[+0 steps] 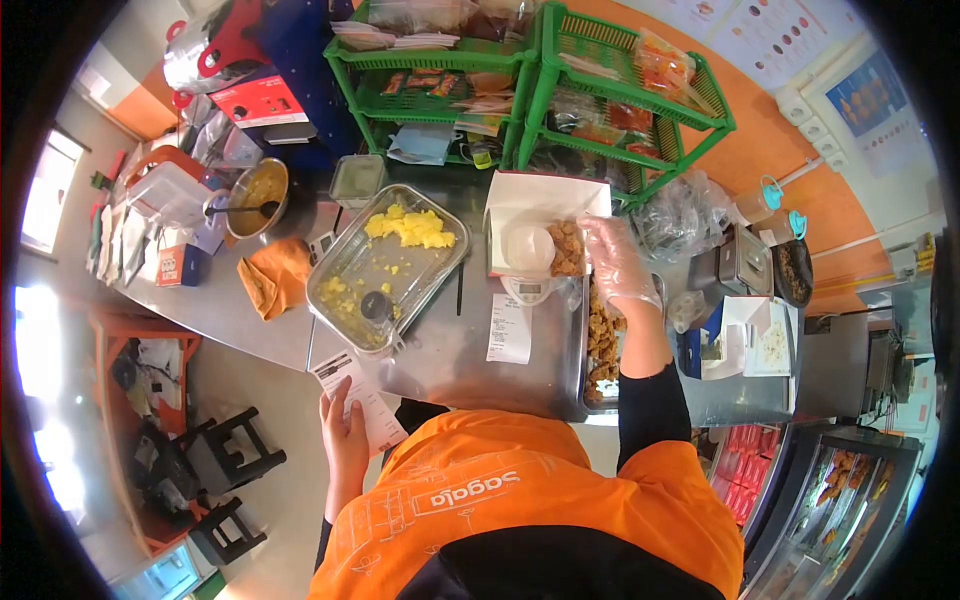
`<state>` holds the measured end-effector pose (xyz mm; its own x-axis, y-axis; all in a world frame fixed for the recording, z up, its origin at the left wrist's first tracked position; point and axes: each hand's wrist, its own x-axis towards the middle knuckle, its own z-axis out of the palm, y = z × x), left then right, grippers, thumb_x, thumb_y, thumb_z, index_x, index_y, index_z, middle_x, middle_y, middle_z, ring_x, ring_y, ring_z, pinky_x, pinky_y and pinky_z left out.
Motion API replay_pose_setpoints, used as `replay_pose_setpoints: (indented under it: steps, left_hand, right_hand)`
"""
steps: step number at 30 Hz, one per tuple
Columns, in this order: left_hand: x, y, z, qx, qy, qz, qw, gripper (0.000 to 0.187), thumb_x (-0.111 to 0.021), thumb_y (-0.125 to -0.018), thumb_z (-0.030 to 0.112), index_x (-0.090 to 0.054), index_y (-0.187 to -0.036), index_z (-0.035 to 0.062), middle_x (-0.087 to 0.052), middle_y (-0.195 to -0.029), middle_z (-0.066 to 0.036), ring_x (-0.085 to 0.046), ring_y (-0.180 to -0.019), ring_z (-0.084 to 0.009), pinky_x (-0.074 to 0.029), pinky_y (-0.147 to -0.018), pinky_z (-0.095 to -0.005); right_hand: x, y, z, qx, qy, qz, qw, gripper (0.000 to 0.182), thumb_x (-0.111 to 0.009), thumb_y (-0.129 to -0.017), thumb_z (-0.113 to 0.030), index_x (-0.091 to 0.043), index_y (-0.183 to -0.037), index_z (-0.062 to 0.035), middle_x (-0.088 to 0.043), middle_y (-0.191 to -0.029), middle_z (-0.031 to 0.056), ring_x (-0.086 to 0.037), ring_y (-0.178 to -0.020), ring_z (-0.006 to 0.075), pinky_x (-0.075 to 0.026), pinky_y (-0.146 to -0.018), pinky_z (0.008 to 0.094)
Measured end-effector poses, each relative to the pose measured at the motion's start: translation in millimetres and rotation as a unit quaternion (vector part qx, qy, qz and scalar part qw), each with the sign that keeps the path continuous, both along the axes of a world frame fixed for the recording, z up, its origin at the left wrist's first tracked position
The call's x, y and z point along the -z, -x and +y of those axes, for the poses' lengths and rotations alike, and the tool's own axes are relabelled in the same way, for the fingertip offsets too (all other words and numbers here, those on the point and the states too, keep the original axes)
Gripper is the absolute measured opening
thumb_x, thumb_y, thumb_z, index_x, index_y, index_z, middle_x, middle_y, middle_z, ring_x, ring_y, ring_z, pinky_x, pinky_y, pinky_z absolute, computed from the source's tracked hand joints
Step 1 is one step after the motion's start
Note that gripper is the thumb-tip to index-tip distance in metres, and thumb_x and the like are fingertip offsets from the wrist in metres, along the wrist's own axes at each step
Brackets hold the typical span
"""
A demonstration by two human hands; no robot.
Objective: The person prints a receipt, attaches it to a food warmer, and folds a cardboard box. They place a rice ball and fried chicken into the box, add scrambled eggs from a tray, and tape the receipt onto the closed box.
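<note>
My right hand (622, 262), in a clear plastic glove, is at the right side of an open white box (515, 200) that stands on a small scale (527, 290). Inside the box are a round white cup (529, 247) and brown fried pieces (567, 248); whether my fingers hold a piece is hidden. Below that hand lies a metal tray of brown pieces (603, 345). At the lower left my bare left hand (343, 425) holds a long paper slip (362, 400). Another receipt (510, 328) lies flat on the counter.
A metal tray with yellow food (410, 228) and a ladle lies left of the box. Behind stand green racks (435, 60). Farther left are an orange cloth (275, 278) and a steel bowl (257, 195). Plastic bags (685, 215) and containers stand right.
</note>
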<state>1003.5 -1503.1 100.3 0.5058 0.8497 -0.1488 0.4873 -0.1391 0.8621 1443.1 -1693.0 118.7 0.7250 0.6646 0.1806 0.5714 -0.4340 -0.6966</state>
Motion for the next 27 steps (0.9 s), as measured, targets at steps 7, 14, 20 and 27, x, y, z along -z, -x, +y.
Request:
replay_pose_setpoints:
  steps: [7, 14, 20, 27]
  left_hand:
    - [1.2, -2.7, -1.6, 0.009, 0.004, -0.002, 1.0, 0.039, -0.052, -0.099, -0.003, -0.059, -0.137, 0.0023, -0.051, -0.134, -0.014, -0.056, -0.123, -0.0267, -0.048, -0.102, -0.0339]
    - [-8.4, -11.4, -3.8, 0.011, 0.02, -0.015, 1.0, 0.04, -0.053, -0.098, -0.003, -0.06, -0.137, 0.0028, -0.051, -0.133, -0.014, -0.056, -0.122, -0.0269, -0.048, -0.101, -0.0341]
    - [-0.2, -0.6, -3.2, 0.004, -0.006, 0.02, 1.0, 0.039, -0.054, -0.098, -0.001, -0.061, -0.137, 0.0045, -0.052, -0.133, -0.015, -0.055, -0.124, -0.0283, -0.046, -0.103, -0.0347]
    - [6.0, -8.3, -4.9, 0.037, -0.013, 0.042, 0.998, 0.039, -0.054, -0.098, 0.0, -0.061, -0.136, 0.0044, -0.054, -0.131, -0.016, -0.056, -0.123, -0.0304, -0.045, -0.104, -0.0362]
  right_hand:
    - [13.7, -3.7, -12.3, 0.05, -0.119, 0.274, 0.953, 0.025, -0.058, -0.102, -0.015, -0.053, -0.125, -0.0092, -0.067, -0.107, 0.011, -0.067, -0.085, 0.0184, -0.055, -0.078, 0.0361]
    - [18.4, -2.1, 1.2, -0.062, 0.023, -0.115, 0.991, 0.029, -0.069, -0.091, -0.017, -0.061, -0.118, -0.0073, -0.066, -0.12, 0.0181, -0.063, -0.111, 0.0384, -0.051, -0.094, 0.0445]
    - [-19.5, 9.2, -52.6, -0.028, 0.045, -0.033, 0.998, 0.019, -0.064, -0.095, -0.017, -0.067, -0.112, -0.01, -0.07, -0.113, 0.0152, -0.067, -0.102, 0.0346, -0.053, -0.09, 0.0441]
    - [43.7, 9.4, -140.9, 0.078, 0.242, 0.075, 0.964, 0.018, -0.06, -0.098, -0.02, -0.068, -0.112, -0.0114, -0.073, -0.103, 0.0137, -0.07, -0.095, 0.0327, -0.055, -0.086, 0.043]
